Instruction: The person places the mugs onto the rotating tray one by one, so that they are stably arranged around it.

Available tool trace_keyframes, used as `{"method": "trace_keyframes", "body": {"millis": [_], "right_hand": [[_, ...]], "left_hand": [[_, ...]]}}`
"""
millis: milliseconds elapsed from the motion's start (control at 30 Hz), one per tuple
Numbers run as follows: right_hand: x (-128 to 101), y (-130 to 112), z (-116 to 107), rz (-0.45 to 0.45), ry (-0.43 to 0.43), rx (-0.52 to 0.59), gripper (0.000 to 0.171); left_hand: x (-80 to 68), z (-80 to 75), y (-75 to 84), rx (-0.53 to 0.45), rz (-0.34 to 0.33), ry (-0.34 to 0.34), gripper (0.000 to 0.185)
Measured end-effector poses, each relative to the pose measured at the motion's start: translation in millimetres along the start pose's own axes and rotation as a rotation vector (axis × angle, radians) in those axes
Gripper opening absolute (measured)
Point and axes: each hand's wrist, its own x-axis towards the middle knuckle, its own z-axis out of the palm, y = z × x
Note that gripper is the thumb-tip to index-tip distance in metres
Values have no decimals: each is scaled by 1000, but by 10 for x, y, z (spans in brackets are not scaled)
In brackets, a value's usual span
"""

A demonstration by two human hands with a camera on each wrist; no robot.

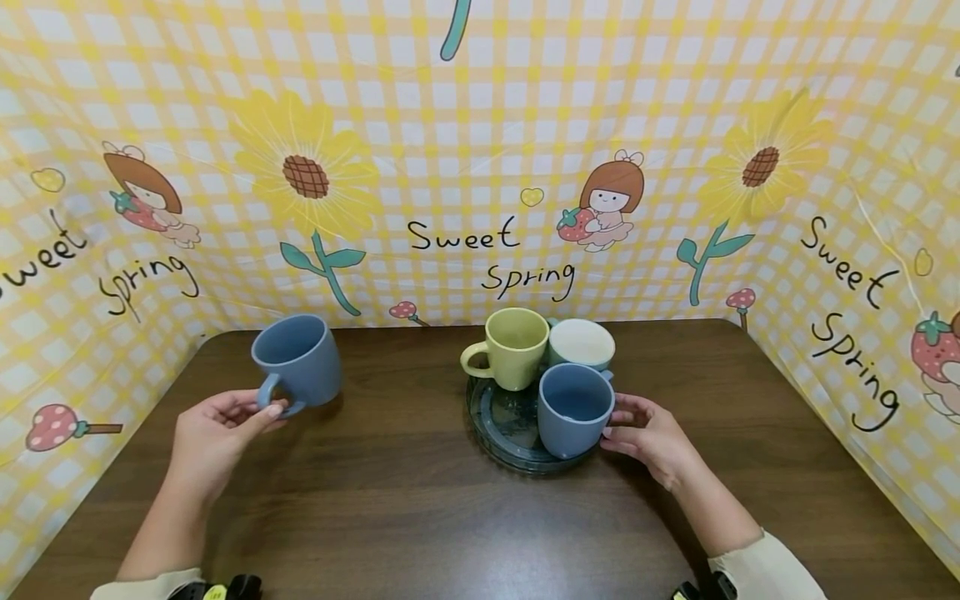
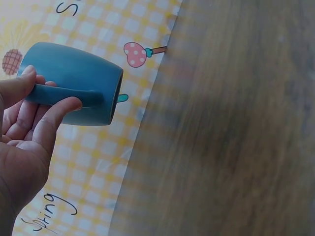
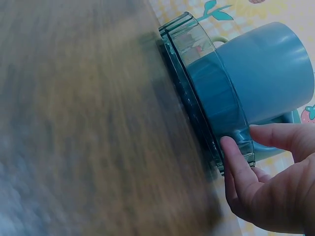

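Observation:
My left hand (image 1: 217, 433) pinches the handle of a blue mug (image 1: 318, 371) at the left, mouth upward and slightly tilted. In the left wrist view, that mug's base (image 2: 118, 98) hangs above the tabletop. At the right, my right hand (image 1: 656, 437) holds the rim of a round clear glass tray (image 1: 498, 437), close beside a second blue mug (image 1: 573, 412). The right wrist view shows fingertips (image 3: 231, 145) against the tray's wall and the thumb near its upper edge. A yellow-green mug (image 1: 517, 350) and a cream-lined mug (image 1: 581, 343) stand with it.
The dark wooden table (image 1: 390, 500) ends at a yellow checked cloth (image 1: 465, 167) printed with sunflowers and lettering. It rises behind the table and along both sides. The three mugs stand close together at the tray, near the table's back.

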Motion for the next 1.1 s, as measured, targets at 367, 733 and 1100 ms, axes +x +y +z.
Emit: {"method": "trace_keyframes", "body": {"millis": [367,733,1100], "right_hand": [[-45,-12,60,11,27,-18,68],[-111,-10,129,21,60,-37,69],[-59,-14,7,-4,19,-50,62]], "left_hand": [[-20,49,39,34,-2,-9,14],[-61,78,29,80,-41,-29,15],[-74,148,4,53,-37,-56,14]]}}
